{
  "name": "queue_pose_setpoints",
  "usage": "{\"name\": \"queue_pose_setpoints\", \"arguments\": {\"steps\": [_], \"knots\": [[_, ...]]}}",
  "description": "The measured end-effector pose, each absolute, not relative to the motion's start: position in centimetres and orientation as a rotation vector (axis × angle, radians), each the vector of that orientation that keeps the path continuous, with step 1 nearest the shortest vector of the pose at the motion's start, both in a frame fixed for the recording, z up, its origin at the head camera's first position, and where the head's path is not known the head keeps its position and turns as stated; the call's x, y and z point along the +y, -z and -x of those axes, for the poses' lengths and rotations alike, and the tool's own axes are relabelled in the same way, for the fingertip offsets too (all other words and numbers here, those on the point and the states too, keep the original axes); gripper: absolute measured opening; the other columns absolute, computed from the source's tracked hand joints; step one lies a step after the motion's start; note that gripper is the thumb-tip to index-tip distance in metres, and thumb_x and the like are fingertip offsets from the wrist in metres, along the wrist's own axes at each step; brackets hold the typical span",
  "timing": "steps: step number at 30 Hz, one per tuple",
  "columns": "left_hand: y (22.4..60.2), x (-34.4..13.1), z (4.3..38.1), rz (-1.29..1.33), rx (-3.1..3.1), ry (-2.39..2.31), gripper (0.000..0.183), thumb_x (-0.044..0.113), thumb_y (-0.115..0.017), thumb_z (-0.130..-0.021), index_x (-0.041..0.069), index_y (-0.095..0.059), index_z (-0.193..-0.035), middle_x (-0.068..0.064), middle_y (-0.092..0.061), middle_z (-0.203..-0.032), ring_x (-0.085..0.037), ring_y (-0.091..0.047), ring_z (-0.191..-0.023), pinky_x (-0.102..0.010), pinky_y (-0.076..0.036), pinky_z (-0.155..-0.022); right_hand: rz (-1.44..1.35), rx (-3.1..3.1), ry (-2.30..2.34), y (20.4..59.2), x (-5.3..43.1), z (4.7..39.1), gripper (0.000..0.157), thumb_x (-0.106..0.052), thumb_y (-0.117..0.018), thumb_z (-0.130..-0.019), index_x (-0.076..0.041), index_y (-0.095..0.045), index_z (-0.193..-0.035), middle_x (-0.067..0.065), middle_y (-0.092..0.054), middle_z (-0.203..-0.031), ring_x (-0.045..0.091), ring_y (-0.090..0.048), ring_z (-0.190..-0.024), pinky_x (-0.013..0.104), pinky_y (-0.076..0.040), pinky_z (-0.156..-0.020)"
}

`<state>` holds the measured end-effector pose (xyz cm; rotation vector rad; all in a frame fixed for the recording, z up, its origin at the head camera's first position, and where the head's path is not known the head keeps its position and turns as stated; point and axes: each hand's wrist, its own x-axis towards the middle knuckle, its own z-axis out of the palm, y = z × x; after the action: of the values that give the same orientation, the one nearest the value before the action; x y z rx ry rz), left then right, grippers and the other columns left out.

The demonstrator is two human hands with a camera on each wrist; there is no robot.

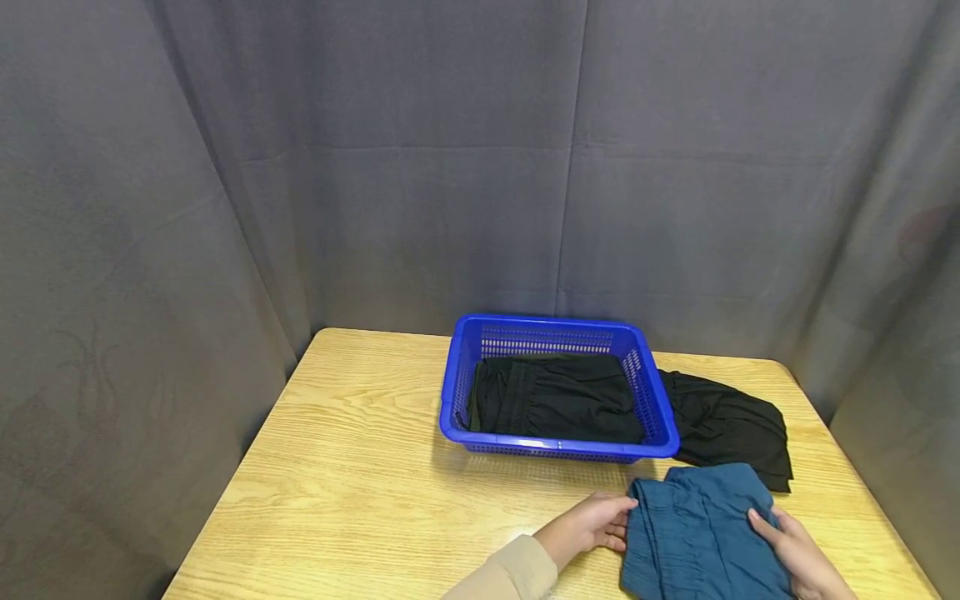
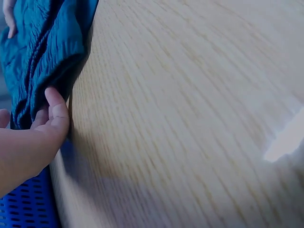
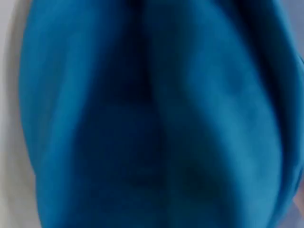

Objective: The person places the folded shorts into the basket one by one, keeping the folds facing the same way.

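Folded blue pants (image 1: 705,529) with a gathered elastic waistband are held between both hands at the front right of the table. My left hand (image 1: 596,523) pinches their left edge at the waistband, thumb on top. In the left wrist view, fingers of that hand (image 2: 47,121) lie against the gathered blue cloth (image 2: 45,61). Along the opposite edge, my right hand (image 1: 801,550) grips the pants with its thumb on top; its other fingers are partly hidden. Blurred blue cloth (image 3: 204,118) fills most of the right wrist view.
Behind the pants stands a blue plastic basket (image 1: 558,444) holding folded black clothing (image 1: 577,396). Another black garment (image 1: 731,425) lies right of the basket on the wooden table (image 1: 337,483). Grey curtains (image 1: 435,225) enclose the back and sides.
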<state>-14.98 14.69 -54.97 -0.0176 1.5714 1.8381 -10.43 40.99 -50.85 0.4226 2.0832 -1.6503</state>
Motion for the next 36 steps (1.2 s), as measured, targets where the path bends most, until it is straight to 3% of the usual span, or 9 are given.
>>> {"name": "queue_pose_setpoints", "arguments": {"steps": [5,9,13,14,17,20,23,28,36], "knots": [[55.3,14.5,15.1,0.016,1.559,-1.855,0.027,0.022,-0.050,-0.091,-0.001,-0.060,-0.103,-0.013,-0.066,-0.092,-0.022,-0.061,-0.081,-0.029,-0.048,-0.060,-0.309,2.152,1.638,49.0,40.6,10.3,0.069,-0.033,-0.030,-0.101,0.015,0.003,-0.138,0.028,-0.027,-0.140,-0.007,-0.047,-0.093,0.029,-0.046,-0.087],[55.6,14.3,15.2,0.029,1.519,-1.878,0.033,0.026,-0.050,-0.091,-0.004,-0.057,-0.103,-0.014,-0.064,-0.091,-0.027,-0.061,-0.084,-0.041,-0.051,-0.072,-0.292,2.153,1.659,47.3,40.0,10.3,0.068,-0.030,-0.030,-0.101,0.014,0.005,-0.139,0.027,-0.026,-0.140,-0.004,-0.048,-0.094,0.027,-0.047,-0.082],[55.5,14.1,15.3,0.042,1.447,-1.909,0.045,0.030,-0.048,-0.092,-0.011,-0.052,-0.109,-0.022,-0.060,-0.099,-0.036,-0.059,-0.093,-0.050,-0.047,-0.083,-0.305,2.145,1.642,45.8,39.5,10.1,0.074,-0.035,-0.028,-0.101,0.010,0.017,-0.138,0.033,-0.001,-0.144,0.003,-0.046,-0.100,0.029,-0.046,-0.083],[55.5,14.0,15.3,0.044,1.427,-1.916,0.049,0.031,-0.047,-0.092,-0.013,-0.051,-0.112,-0.025,-0.059,-0.102,-0.038,-0.058,-0.097,-0.051,-0.046,-0.085,-0.305,2.143,1.654,45.5,39.4,10.1,0.074,-0.036,-0.028,-0.100,0.009,0.017,-0.138,0.028,-0.009,-0.145,0.004,-0.047,-0.099,0.029,-0.047,-0.082],[55.4,13.9,15.4,0.041,1.374,-1.937,0.056,0.033,-0.044,-0.093,-0.019,-0.046,-0.116,-0.033,-0.055,-0.109,-0.045,-0.052,-0.106,-0.054,-0.042,-0.089,-0.152,2.087,1.821,44.9,39.3,9.8,0.056,-0.028,-0.029,-0.101,-0.007,-0.002,-0.146,0.001,-0.041,-0.136,0.004,-0.052,-0.098,0.029,-0.049,-0.080],[55.5,13.7,15.4,0.042,1.330,-1.960,0.057,0.035,-0.042,-0.093,-0.018,-0.047,-0.114,-0.034,-0.055,-0.109,-0.045,-0.051,-0.108,-0.054,-0.041,-0.091,0.167,1.877,2.054,44.5,39.3,9.7,0.036,-0.014,-0.026,-0.102,-0.027,-0.034,-0.135,-0.021,-0.054,-0.113,0.004,-0.056,-0.099,0.027,-0.050,-0.080],[55.6,13.6,15.4,0.034,1.309,-1.980,0.055,0.035,-0.040,-0.094,-0.016,-0.051,-0.110,-0.028,-0.060,-0.103,-0.040,-0.056,-0.103,-0.053,-0.041,-0.091,0.400,1.664,2.150,43.9,39.0,9.7,0.046,-0.005,-0.022,-0.101,-0.035,-0.048,-0.123,-0.017,-0.055,-0.119,0.005,-0.056,-0.104,0.026,-0.049,-0.082],[55.9,13.7,15.5,0.067,1.269,-2.019,0.041,0.037,-0.040,-0.092,0.000,-0.058,-0.091,-0.009,-0.061,-0.080,-0.024,-0.060,-0.080,-0.049,-0.044,-0.090,0.502,1.714,2.128,42.6,37.8,9.6,0.051,0.000,-0.021,-0.100,-0.035,-0.046,-0.128,-0.018,-0.053,-0.123,0.005,-0.055,-0.106,0.025,-0.049,-0.082],[56.0,14.0,15.8,0.125,1.192,-2.063,0.042,0.036,-0.040,-0.090,0.019,-0.051,-0.054,0.007,-0.049,-0.048,-0.009,-0.049,-0.051,-0.027,-0.041,-0.061,0.543,1.649,2.152,41.1,36.4,9.4,0.051,0.002,-0.020,-0.099,-0.029,-0.048,-0.129,-0.011,-0.056,-0.122,0.010,-0.057,-0.104,0.029,-0.050,-0.082]]}}
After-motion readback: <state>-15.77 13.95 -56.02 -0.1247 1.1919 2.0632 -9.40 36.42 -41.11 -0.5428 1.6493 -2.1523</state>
